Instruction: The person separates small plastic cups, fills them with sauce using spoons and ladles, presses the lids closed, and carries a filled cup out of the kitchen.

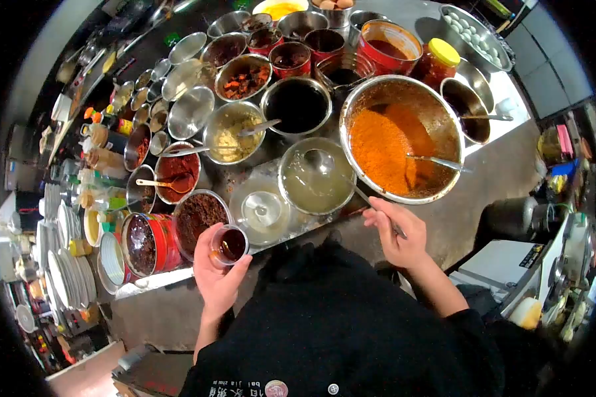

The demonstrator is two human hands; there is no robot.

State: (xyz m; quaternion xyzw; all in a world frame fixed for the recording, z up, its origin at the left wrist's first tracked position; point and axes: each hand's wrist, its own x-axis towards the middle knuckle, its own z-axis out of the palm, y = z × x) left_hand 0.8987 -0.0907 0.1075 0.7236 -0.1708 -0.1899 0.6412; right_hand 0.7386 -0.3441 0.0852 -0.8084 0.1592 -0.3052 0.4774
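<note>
The left hand (pixel 217 272) is grasping a small, clear plastic cup (pixel 224 255) of dark brown liquid, fingers and thumb curling partway round its side. The cup is standing mouth-up, presumably to prevent spillage, in front of the steel containers. The right hand (pixel 404 237) is closing around the slim handle of a metal ladle (pixel 362 196); the dipping end appears to be resting inside a round steel bowl (pixel 280 180) of cloudy, pale liquid. The handle is slanting over the near rim, likely for an easy reach.

Beside it, a large steel bowl (pixel 438 109) of orange, grainy paste is holding its own metal spoon (pixel 444 163). A pale-handled spoon (pixel 153 183) is lying in red paste. Utensils are apparently being left in their containers to avoid mixing contents.
</note>
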